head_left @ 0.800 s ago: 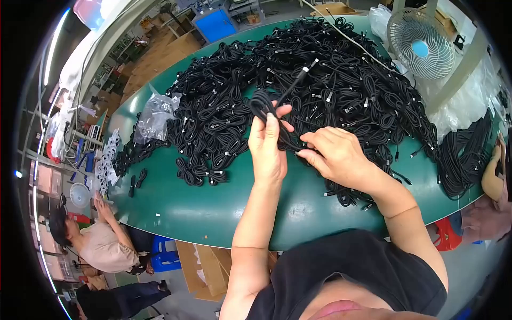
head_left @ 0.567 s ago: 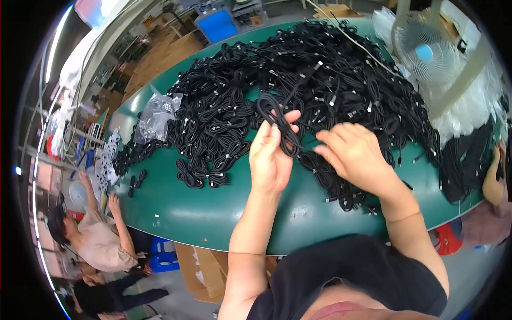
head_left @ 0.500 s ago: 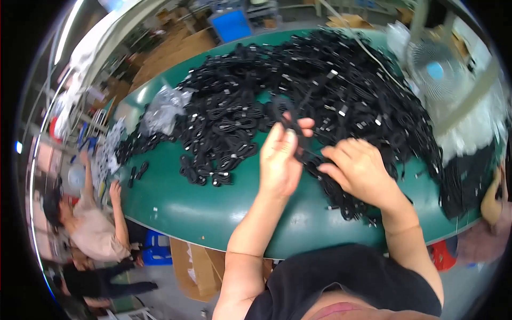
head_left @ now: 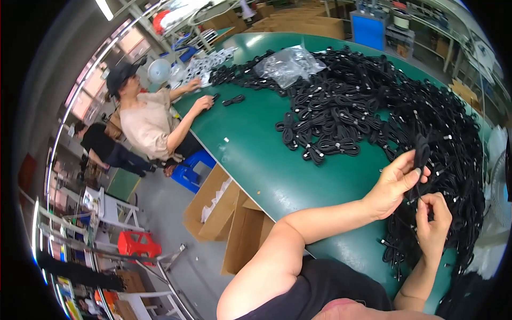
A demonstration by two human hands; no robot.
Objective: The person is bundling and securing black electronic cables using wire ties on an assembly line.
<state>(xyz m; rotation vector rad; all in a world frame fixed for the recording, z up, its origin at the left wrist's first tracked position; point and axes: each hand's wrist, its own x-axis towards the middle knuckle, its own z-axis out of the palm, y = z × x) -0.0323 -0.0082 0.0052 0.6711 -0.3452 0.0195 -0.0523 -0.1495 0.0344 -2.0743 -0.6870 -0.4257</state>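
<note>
A coiled black cable (head_left: 422, 151) stands up from my left hand (head_left: 396, 185), its bundle pinched between thumb and fingers. Just below and to the right, my right hand (head_left: 436, 220) is closed, thumb against fingertips, on a thin dark strand that runs down from the same bundle. Whether that strand is the cable's end or a tie cannot be made out. Behind and around both hands spreads a big heap of black cables (head_left: 453, 138) with small silvery plugs. Left of it lies a group of neatly coiled cable bundles (head_left: 338, 145).
The green table (head_left: 266, 154) curves around me. A clear plastic bag (head_left: 290, 65) lies on the far cables. At the left a co-worker (head_left: 146, 122) handles a small cable bundle. Cardboard boxes (head_left: 213, 205) and a blue stool (head_left: 193, 169) stand below the table edge.
The view has swung left, so the table and my hands appear further right. Both hands still hold the coiled cable; my right fingers have come together in a pinch below it.
</note>
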